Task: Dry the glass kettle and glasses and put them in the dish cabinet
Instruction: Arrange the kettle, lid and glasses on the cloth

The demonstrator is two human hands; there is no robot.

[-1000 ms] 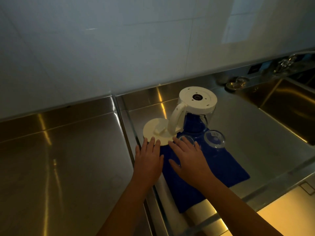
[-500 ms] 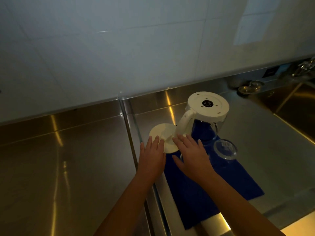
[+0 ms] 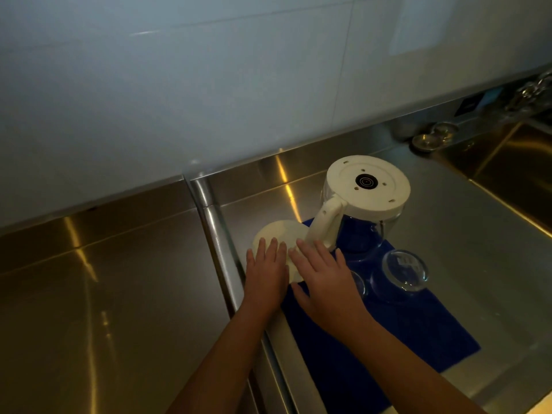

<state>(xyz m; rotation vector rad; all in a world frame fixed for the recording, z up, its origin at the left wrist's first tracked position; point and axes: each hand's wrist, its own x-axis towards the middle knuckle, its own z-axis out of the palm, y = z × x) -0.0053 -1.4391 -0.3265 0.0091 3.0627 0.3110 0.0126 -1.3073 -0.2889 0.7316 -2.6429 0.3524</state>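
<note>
Our right hand (image 3: pixel 325 282), flat and empty, lies just near of the upturned kettle's (image 3: pixel 366 186) upright handle (image 3: pixel 327 225), closer than our flat left hand (image 3: pixel 265 273) over the lid (image 3: pixel 277 233).

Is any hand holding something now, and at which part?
Nothing is held. The left hand lies flat at the white lid; the right hand, flat over the blue cloth.

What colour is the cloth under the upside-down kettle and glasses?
Deep blue, plain with no pattern. The cloth shows best in the head view, the only one here.

Kitchen: steel counter (image 3: pixel 104 279), sink (image 3: pixel 522 162).
</note>
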